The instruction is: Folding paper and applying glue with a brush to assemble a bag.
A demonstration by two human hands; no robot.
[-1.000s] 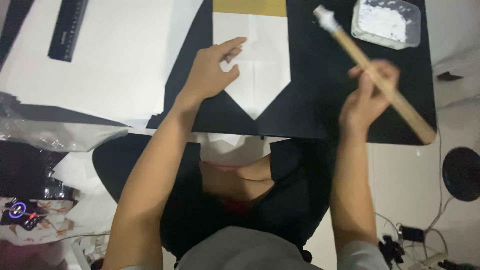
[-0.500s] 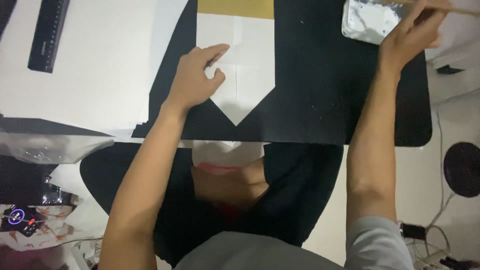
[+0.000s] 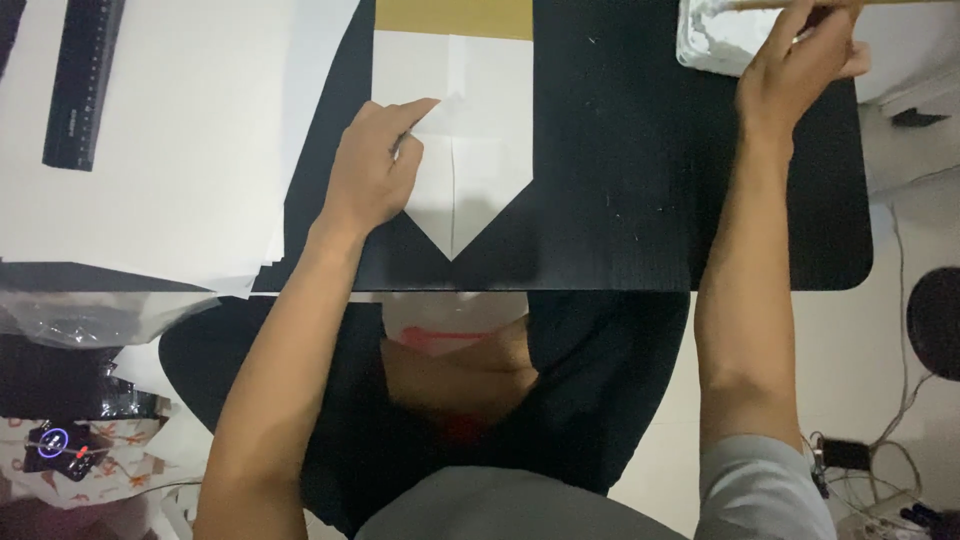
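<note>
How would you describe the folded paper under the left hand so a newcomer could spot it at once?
Start at the black mat covering the table's middle. Near its left side, under the left hand, lies the white folded paper. Unlike the flat white sheets beside it, it tapers to a point toward the person.

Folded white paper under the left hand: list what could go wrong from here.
1. The left hand pins the folded white paper only near one edge with its fingertips; the free side could shift or lift on the black mat.
2. The right hand holds a wooden stick over the tray of white paste at the mat's far corner; paste may drip on the mat or paper on the way back.
</note>
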